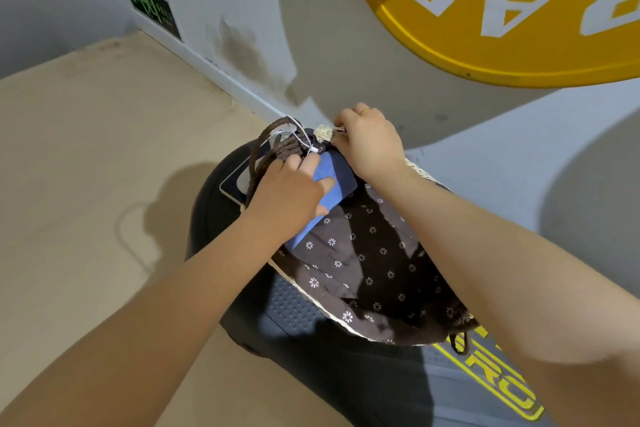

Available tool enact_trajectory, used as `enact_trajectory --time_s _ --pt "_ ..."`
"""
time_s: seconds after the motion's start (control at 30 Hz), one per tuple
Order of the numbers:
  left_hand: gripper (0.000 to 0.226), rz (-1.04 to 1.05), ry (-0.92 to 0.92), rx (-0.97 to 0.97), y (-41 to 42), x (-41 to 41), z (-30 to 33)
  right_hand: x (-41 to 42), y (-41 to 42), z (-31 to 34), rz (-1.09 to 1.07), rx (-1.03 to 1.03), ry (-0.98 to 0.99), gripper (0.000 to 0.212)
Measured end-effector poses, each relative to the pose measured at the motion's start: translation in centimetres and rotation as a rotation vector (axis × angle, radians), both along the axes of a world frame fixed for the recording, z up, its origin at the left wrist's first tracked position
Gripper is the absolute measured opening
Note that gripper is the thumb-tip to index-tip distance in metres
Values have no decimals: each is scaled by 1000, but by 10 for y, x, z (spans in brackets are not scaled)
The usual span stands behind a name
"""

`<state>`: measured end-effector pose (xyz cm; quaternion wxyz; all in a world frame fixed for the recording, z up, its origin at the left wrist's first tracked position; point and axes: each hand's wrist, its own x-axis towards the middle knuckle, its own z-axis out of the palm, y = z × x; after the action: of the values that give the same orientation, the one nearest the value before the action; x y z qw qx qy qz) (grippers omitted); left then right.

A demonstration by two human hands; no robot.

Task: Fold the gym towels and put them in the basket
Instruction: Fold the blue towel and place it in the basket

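Both forearms fill the near part of the view, reaching out to the basket [349, 326], which sits on a dark piece of gym equipment [294, 314] with yellow lettering. My left hand [289, 192] presses a folded blue towel [323, 198] down into the far end of the basket, fingers [308, 163] curled over its top edge and thumb laid flat across its face. My right hand [369, 142] pinches the lace-trimmed rim [323, 132] at the far side, fingers closed on it, holding the mouth open.

As I judge it, this towel is folded and nearly stowed; it only needs letting go. Whether other towels wait to be folded I cannot tell, as none lie in view outside the basket.

Inside, the brown flowered lining [374, 260] covers most of the space, and I see nothing but the blue towel there. Beside the braided handle [273, 146] runs a white cable [301, 135], and a tablet-like device [235, 184] lies just beyond the rim. Further out are the tan floor [104, 166], the wall, and a yellow weight plate [502, 28].
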<state>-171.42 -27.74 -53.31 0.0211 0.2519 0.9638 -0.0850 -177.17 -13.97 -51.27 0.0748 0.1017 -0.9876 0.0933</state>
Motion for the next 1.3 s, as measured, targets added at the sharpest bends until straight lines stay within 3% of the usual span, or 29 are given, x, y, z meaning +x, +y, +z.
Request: enact_trajectory --time_s 0.13,0.2,0.3,0.4,0.53,0.6,0.7,0.83,1.03,1.1,1.17,1.23,1.3 --pt "58 57 -3 34 -2 1 -1 0 -1 -1 62 92 115 16" --pt "62 84 -4 44 -2 3 -3 -2 2 2 97 32 72 16" --pt "67 19 125 108 -3 4 -4 -13 13 18 56 -308 -118 7" --pt "74 -6 194 200 -8 5 -12 -28 16 31 15 -489 -292 12" --pt "83 -15 226 227 -11 9 -12 -39 23 18 -125 -876 -580 19" --pt "82 18 158 219 -6 9 -4 -39 24 5 -207 -765 -624 18" --pt "66 69 39 142 1 8 -4 -37 26 2 -273 -610 -540 24" --pt "62 95 50 167 -2 7 -6 -19 46 13 -282 -550 -531 27" --pt "61 79 30 140 0 7 -4 0 80 11 -499 -955 -895 28" --pt "63 89 11 129 1 10 -4 3 72 7 -549 -900 -911 22" --pt "65 99 -13 130 3 12 -3 2 62 8 -586 -619 -789 18" --pt "69 103 -31 123 4 15 -1 0 54 8 -575 -251 -436 22" --pt "71 119 -49 116 3 18 0 15 34 14 -497 -188 -94 25"
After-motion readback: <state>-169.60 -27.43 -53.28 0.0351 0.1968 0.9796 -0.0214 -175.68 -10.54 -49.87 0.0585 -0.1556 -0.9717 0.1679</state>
